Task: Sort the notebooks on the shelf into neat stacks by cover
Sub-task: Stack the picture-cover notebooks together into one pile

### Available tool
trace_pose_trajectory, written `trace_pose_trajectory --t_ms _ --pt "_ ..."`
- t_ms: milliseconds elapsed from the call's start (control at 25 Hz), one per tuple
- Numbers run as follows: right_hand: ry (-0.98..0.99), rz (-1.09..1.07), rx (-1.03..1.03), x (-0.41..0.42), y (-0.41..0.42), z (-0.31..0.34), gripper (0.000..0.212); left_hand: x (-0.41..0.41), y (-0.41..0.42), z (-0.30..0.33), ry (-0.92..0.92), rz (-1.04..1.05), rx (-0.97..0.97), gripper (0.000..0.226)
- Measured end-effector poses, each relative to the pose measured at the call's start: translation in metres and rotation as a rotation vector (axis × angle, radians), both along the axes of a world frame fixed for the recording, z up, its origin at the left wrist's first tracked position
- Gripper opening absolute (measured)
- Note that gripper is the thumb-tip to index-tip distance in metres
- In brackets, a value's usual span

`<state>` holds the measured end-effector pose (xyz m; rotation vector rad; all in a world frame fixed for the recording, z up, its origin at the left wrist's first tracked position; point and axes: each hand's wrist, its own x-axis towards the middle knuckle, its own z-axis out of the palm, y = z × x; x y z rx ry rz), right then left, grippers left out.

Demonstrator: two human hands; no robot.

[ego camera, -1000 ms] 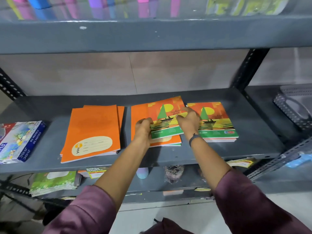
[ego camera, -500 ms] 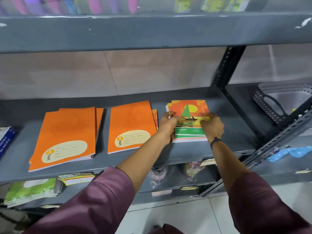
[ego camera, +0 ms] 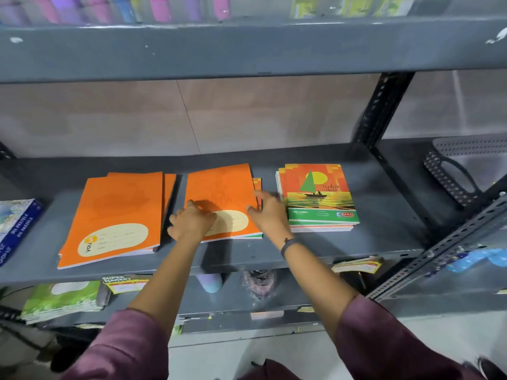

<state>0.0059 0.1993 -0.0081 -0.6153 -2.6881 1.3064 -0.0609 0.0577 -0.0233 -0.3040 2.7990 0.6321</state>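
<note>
Three stacks of notebooks lie on the grey shelf [ego camera: 384, 229]. On the left is a stack of plain orange notebooks [ego camera: 118, 212] with a cream label. In the middle lies a second orange stack [ego camera: 219, 187]. On the right sits a stack of sailboat-cover notebooks [ego camera: 318, 196], its edges roughly even. My left hand [ego camera: 192, 223] rests on the left front part of the middle orange stack, fingers spread. My right hand [ego camera: 267, 212] touches that stack's right edge, fingers apart. Neither hand holds a notebook.
A blue box of pastels [ego camera: 16, 223] lies at the shelf's left end. A grey perforated basket [ego camera: 466, 171] stands on the neighbouring shelf at right. Green notebooks [ego camera: 63, 300], a pastel cup [ego camera: 210, 282] and packets sit on the shelf below. A black upright post [ego camera: 381, 111] divides the bays.
Both hands have left the sailboat stack and moved left onto the middle orange stack. One second ago a sailboat notebook lay on that orange stack; it now tops the right stack.
</note>
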Motion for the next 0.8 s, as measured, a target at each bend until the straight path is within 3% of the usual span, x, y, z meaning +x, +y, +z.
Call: trace_pose_trajectory --t_ms 80,200,360,480,640,800 --pt "-0.096 -0.001 -0.039 -0.001 -0.01 -0.013 0.051 -0.001 -0.01 -0.006 -0.041 -0.022 0.038 0.068" --pt "-0.097 -0.073 -0.109 -0.003 -0.01 -0.016 0.052 -0.005 -0.016 -0.004 0.019 0.085 0.293 0.067" --pt "-0.077 -0.19 -0.305 -0.002 -0.007 -0.011 0.051 -0.01 -0.021 0.006 -0.077 0.334 0.697 0.055" --pt "-0.044 -0.29 -0.412 -0.01 -0.005 -0.011 0.052 -0.007 -0.026 0.008 -0.171 0.28 0.867 0.033" --pt "0.044 -0.383 -0.606 -0.02 -0.014 0.0 0.056 -0.004 -0.038 0.012 -0.044 0.189 0.967 0.03" --pt "0.011 -0.261 -0.716 -0.034 -0.053 0.014 0.058 -0.009 -0.09 0.026 0.166 0.151 0.904 0.041"
